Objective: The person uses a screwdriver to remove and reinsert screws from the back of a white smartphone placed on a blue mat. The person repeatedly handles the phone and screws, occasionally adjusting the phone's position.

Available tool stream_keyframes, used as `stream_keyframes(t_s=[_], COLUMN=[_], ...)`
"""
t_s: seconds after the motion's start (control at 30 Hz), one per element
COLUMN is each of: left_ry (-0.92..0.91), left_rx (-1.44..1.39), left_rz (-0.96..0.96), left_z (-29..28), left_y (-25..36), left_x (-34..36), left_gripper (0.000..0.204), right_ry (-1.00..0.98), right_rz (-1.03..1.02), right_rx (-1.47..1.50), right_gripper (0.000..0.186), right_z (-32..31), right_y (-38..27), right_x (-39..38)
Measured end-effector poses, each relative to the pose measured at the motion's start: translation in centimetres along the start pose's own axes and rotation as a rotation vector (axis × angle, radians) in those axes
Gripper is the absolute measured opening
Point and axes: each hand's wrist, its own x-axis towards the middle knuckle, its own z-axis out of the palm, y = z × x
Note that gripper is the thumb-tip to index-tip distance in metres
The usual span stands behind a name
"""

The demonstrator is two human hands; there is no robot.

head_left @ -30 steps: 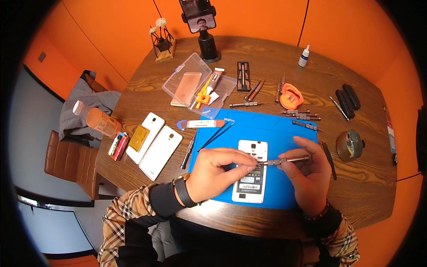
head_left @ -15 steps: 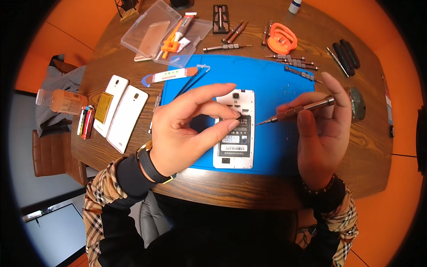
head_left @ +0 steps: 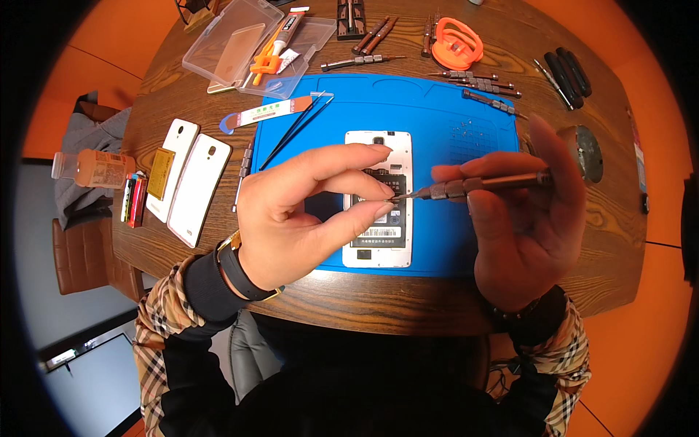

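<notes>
Right hand (head_left: 524,226): its grip is closed around a brown precision screwdriver (head_left: 466,189), pointing leftward.
Left hand (head_left: 287,211): thumb and finger are near together at the screwdriver's tip; whether they pinch something, I cannot tell.
Opened white smartphone (head_left: 375,260): it lies below both, on the blue mat (head_left: 444,240), with black battery (head_left: 380,241) showing.

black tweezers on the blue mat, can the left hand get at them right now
Probably yes: the black tweezers lie just beyond the left hand with nothing seen on top, though its thumb and finger are busy at the screwdriver tip.
</notes>
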Motion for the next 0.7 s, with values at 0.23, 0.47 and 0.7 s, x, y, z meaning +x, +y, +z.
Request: stream_keyframes(t_s=[0.23,0.47,0.7], left_ry=[0.005,-0.005,-0.073], left_rx=[-0.003,0.013,0.032], left_rz=[0.006,0.005,-0.066], left_z=[0.07,-0.03,-0.27], left_y=[0.04,0.07,0.80], left_x=[-0.04,0.10,0.11], left_gripper=[0.048,0.047,0.052], right_ry=[-0.015,-0.050,-0.112], right_rz=[-0.021,-0.027,-0.053], right_rx=[-0.023,-0.051,-0.075], right_gripper=[0.072,0.073,0.067], right_z=[0.09,-0.05,-0.43], right_y=[0.13,0.16,0.05], right_x=[0.01,0.04,-0.04])
